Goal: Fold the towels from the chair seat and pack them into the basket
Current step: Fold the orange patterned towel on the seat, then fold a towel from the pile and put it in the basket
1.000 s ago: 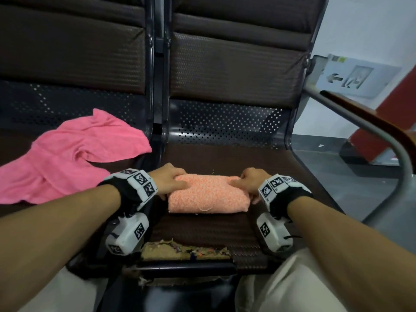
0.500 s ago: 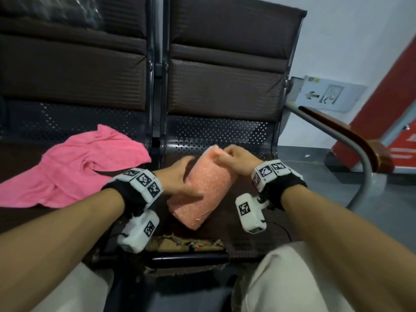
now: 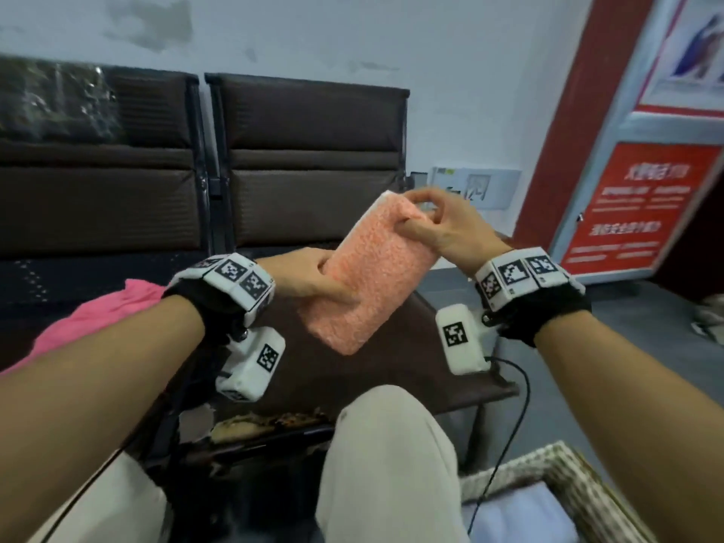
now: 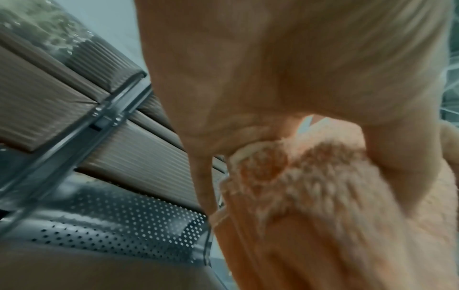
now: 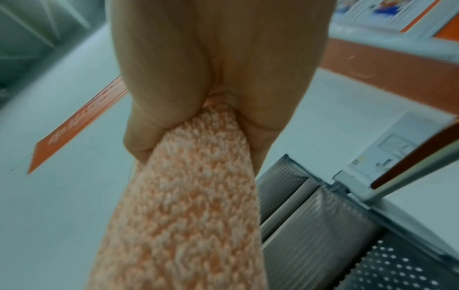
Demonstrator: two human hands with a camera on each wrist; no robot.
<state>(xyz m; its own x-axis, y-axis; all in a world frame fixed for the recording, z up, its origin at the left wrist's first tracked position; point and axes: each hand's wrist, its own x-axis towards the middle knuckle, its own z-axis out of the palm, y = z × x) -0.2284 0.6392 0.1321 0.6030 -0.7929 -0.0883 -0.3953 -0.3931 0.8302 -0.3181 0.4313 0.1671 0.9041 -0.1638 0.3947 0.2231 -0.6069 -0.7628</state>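
Head view: the folded orange towel [image 3: 368, 284] is held tilted in the air above the chair seat [image 3: 431, 366], the left hand [image 3: 309, 280] gripping its lower side and the right hand [image 3: 442, 225] pinching its upper end. One fold looks finished; the pink towel [image 3: 98, 319] lies unfolded on the neighbouring seat, and the woven basket [image 3: 580, 476] waits at lower right. Red posters hang on the wall.

Left wrist: fingers curl round fluffy orange pile above a perforated metal chair back.

Right wrist: thumb and fingers squeeze the towel's end over grey floor.

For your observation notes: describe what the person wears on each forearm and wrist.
Bare forearms, no sleeves. Each wrist has a black band topped with white blocks bearing black square codes, left and right. A white coded box hangs beneath each; thin black cables trail down.
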